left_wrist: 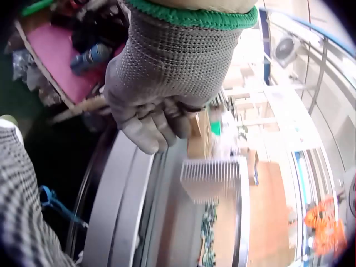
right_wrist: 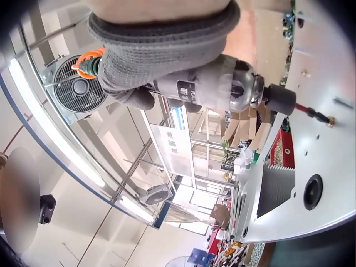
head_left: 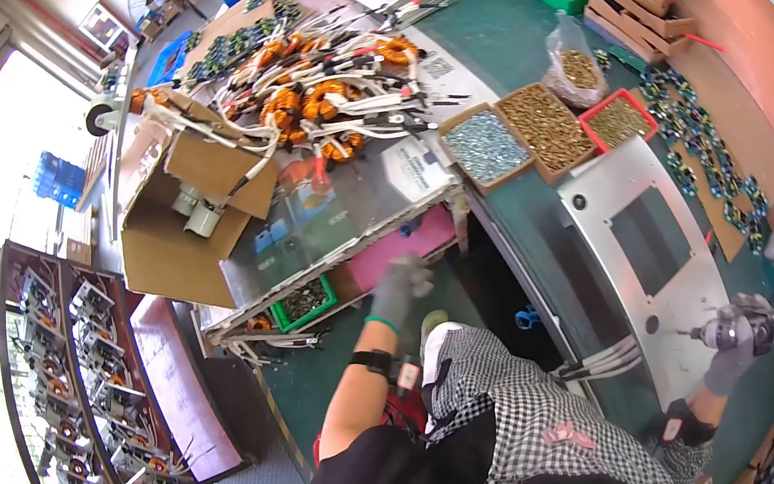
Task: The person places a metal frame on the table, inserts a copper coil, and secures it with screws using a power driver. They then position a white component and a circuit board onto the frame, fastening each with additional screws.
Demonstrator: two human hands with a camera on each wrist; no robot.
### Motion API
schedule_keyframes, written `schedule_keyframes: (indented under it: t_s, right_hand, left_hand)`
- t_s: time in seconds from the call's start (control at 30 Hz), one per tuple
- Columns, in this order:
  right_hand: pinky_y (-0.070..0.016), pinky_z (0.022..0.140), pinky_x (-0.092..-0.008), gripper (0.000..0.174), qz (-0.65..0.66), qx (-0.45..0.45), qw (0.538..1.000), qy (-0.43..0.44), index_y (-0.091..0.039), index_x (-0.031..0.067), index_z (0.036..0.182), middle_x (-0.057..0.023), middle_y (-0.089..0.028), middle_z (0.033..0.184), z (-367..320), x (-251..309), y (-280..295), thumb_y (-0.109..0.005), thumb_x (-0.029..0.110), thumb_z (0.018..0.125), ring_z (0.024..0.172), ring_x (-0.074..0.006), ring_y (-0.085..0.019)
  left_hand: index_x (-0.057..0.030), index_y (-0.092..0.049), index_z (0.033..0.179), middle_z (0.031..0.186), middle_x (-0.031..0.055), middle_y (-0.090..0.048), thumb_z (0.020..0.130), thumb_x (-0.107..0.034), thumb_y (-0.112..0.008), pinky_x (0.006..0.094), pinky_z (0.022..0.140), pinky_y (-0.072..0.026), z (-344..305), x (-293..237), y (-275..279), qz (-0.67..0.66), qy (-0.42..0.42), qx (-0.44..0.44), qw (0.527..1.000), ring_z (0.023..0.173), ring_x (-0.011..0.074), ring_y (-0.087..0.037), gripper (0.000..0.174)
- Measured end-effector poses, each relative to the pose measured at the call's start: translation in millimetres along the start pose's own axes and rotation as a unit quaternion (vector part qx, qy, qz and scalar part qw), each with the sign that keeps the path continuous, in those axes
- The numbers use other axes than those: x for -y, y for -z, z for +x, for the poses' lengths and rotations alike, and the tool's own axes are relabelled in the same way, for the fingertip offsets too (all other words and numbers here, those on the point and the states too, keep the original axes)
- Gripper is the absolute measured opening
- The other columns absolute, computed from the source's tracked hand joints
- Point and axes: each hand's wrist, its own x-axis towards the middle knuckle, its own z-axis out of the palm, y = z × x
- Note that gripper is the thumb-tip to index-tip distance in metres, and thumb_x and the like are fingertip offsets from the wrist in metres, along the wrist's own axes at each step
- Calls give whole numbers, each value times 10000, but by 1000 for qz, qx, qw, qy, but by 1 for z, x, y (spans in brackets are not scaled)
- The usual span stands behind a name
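My right hand (head_left: pixel 732 357), in a grey glove, grips a pneumatic screwdriver (head_left: pixel 767 330) above the lower end of a silver metal panel (head_left: pixel 617 236). In the right wrist view my right hand (right_wrist: pixel 161 64) wraps the driver (right_wrist: pixel 222 83); a brass-coloured screw (right_wrist: pixel 331 120) is at its bit, by the panel (right_wrist: pixel 339 161). My gloved left hand (head_left: pixel 402 290) hangs over the gap left of the bench, away from the panel. Its fingers look curled in the left wrist view, where my left hand (left_wrist: pixel 167 72) partly hides its own palm; whether anything is inside cannot be told.
Boxes of silver screws (head_left: pixel 487 147) and brass screws (head_left: pixel 546 128), and a red tray (head_left: pixel 619 119), stand beyond the panel. Small circuit boards (head_left: pixel 711 145) lie along the right. White cables (head_left: pixel 608 361) lie by the panel's near side. Wired copper coils (head_left: pixel 324 100) cover the left table.
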Motion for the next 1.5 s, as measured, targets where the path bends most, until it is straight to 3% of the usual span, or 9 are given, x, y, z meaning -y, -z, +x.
schedule_keyframes:
  t_s: [0.3,0.5,0.63,0.77,1.0,1.27,1.37,1.43,1.5]
  right_hand:
    - [-446,460,-353,321,30,-127,989,-64,-473,33,1146,-118,-555,848,-8,32,-86,-458,250,910,475,-167,-446]
    - [-410,447,-366,335,-34,-264,963,-48,-542,0,1044,-119,-547,803,-25,37,-200,-500,293,886,440,-187,-432]
    - [-421,469,-383,344,-86,-245,965,-43,-514,9,1096,-118,-551,821,-33,35,-219,-503,282,886,471,-191,-451]
    - [-432,488,-380,344,-99,-238,966,-37,-503,17,1116,-116,-552,845,-37,33,-239,-515,268,881,506,-190,-464]
    - [-450,521,-373,355,-115,-216,969,-41,-484,31,1152,-114,-554,888,-28,32,-255,-536,243,871,568,-188,-488]
    - [-471,559,-366,384,-95,-188,976,-57,-462,47,1192,-110,-556,936,-24,13,-246,-559,215,861,638,-186,-514]
    - [-479,573,-363,399,-82,-174,980,-58,-453,53,1207,-109,-557,954,-21,11,-231,-568,204,857,664,-186,-524]
    - [-484,582,-362,409,-68,-167,982,-58,-448,57,1217,-108,-558,966,-21,7,-221,-574,197,854,681,-185,-531]
    - [-489,592,-360,421,-59,-151,985,-59,-442,61,1227,-108,-558,978,-16,7,-200,-580,190,852,699,-185,-538]
  left_hand:
    - [-107,-535,832,693,35,-525,946,-319,-451,305,474,-404,24,-242,207,97,-283,-413,860,554,164,-505,255]
    - [-26,-583,915,841,153,-615,866,-374,-556,405,690,-480,93,-271,331,398,-126,-303,857,788,308,-610,353]
    - [24,-572,1090,1024,224,-636,757,-297,-689,429,763,-483,54,-331,277,650,-254,-392,600,922,364,-622,477]
    - [-3,-479,1262,1066,202,-632,742,-248,-697,422,859,-476,53,-381,289,560,-285,-516,582,1040,365,-579,615]
    - [-70,-484,1298,1124,156,-583,696,-391,-714,436,891,-451,72,-374,316,833,-1,-478,278,1130,327,-514,720]
    - [-42,-498,1254,1038,162,-610,637,-470,-734,453,798,-471,21,-330,248,804,-139,-466,343,1013,318,-558,786]
    - [-54,-537,1174,937,147,-641,707,-438,-724,463,714,-517,9,-305,247,627,-110,-515,574,891,318,-622,633]
    - [-30,-521,1168,972,171,-628,717,-466,-729,449,743,-537,-12,-281,237,283,-148,-428,845,896,304,-638,661]
    - [-22,-499,1175,980,168,-623,759,-450,-712,438,726,-559,-33,-263,201,-2,-155,-310,938,876,281,-652,633]
